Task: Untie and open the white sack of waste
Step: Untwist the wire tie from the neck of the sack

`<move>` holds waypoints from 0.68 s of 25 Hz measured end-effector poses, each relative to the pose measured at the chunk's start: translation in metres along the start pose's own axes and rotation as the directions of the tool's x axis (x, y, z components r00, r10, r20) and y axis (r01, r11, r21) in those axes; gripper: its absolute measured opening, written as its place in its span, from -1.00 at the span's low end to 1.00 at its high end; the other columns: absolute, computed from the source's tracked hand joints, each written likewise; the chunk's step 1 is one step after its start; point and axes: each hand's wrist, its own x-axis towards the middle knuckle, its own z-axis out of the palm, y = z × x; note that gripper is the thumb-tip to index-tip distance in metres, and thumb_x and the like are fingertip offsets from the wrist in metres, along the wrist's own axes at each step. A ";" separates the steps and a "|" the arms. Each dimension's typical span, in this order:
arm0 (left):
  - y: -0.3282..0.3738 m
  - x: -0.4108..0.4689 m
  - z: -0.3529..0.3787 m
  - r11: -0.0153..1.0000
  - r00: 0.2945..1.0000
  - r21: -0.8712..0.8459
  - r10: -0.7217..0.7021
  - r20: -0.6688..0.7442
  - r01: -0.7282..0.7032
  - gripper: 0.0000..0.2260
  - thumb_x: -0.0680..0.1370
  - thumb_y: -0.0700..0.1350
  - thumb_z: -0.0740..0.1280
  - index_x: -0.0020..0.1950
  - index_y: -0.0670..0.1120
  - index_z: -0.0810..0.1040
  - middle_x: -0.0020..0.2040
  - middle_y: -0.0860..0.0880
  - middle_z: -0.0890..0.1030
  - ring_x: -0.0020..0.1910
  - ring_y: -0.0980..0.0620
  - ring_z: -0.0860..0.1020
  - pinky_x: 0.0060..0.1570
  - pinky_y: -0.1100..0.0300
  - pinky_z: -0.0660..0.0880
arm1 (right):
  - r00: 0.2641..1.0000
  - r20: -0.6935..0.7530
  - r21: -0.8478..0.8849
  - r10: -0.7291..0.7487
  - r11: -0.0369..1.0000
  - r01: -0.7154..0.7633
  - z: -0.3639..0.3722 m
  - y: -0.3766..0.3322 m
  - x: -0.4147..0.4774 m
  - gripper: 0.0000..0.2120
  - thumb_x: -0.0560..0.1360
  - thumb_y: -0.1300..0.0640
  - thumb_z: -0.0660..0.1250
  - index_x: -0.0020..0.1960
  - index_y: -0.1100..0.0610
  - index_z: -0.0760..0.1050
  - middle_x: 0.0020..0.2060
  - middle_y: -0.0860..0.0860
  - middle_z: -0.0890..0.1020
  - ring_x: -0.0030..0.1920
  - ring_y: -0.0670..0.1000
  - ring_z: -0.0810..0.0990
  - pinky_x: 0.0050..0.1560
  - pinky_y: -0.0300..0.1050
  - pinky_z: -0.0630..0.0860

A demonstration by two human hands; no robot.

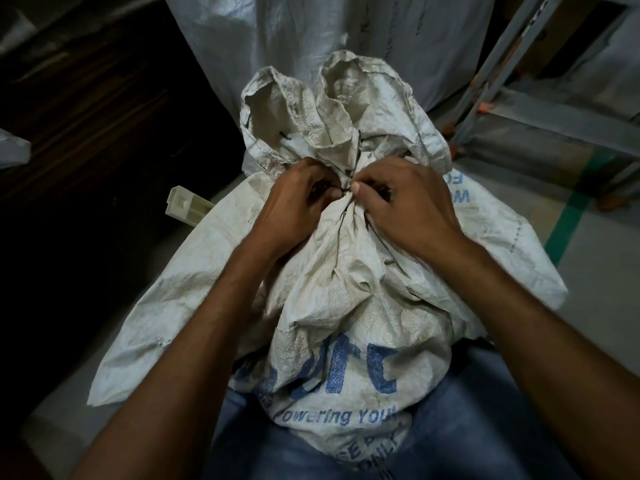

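Observation:
A white woven sack (pixel 346 341) with blue print stands between my knees, its neck gathered and bound by a thin dark string (pixel 346 192). Above the tie, the loose mouth of the sack (pixel 332 109) flares out in crumpled folds. My left hand (pixel 294 199) pinches at the tie from the left with thumb and fingers closed on it. From the right, my right hand (pixel 405 202) pinches the same spot, thumb tip against the knot. The knot itself is mostly hidden by my fingertips.
A second pale sack (pixel 166 289) lies flat under the tied one on the left. A small cream plastic box (pixel 188 206) lies on the floor beside it. Large grey sacks (pixel 311 36) stand behind. A grey metal rack (pixel 540 98) is at the right, with green floor tape (pixel 571 220).

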 end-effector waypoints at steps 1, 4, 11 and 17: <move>-0.002 0.001 -0.002 1.000 1.000 -0.002 0.004 0.023 -0.004 -0.86 0.56 -0.06 0.41 0.00 -0.12 0.67 -0.05 -0.08 0.63 -0.08 -0.03 0.57 -0.08 0.06 0.52 | 1.000 -0.006 -0.027 -0.013 1.000 0.013 0.001 0.000 0.002 -0.80 0.59 -0.08 0.37 0.09 -0.05 0.72 0.00 -0.14 0.70 -0.01 -0.09 0.64 0.01 -0.05 0.58; -0.008 -0.003 -0.006 0.999 0.997 -0.026 -0.032 0.064 0.033 -0.79 0.57 0.00 0.36 0.01 -0.12 0.67 -0.04 -0.09 0.64 -0.05 -0.06 0.59 -0.04 -0.05 0.54 | 0.998 0.046 -0.034 -0.052 0.998 0.053 0.003 0.001 0.004 -0.85 0.59 -0.01 0.40 0.09 -0.06 0.72 0.04 -0.16 0.70 0.03 -0.09 0.64 0.02 -0.11 0.54; -0.010 -0.005 -0.012 0.990 0.995 -0.105 -0.091 0.049 0.096 -0.87 0.58 -0.07 0.43 -0.02 -0.13 0.69 -0.04 -0.04 0.66 -0.06 -0.01 0.62 -0.02 -0.03 0.57 | 0.987 0.069 -0.142 -0.147 0.978 0.156 0.004 -0.005 0.007 -0.80 0.59 -0.12 0.39 0.13 -0.10 0.69 0.04 -0.14 0.68 0.01 -0.02 0.65 -0.05 0.00 0.56; -0.008 -0.008 -0.013 0.998 0.998 -0.054 -0.021 0.067 0.025 -0.89 0.61 -0.13 0.38 0.00 -0.15 0.65 -0.04 -0.06 0.64 -0.04 -0.03 0.58 -0.03 -0.01 0.54 | 0.965 0.125 -0.288 -0.232 0.922 0.259 0.008 -0.003 0.005 -0.79 0.62 -0.11 0.32 0.14 -0.01 0.56 0.08 -0.07 0.55 -0.09 0.02 0.58 -0.22 -0.09 0.42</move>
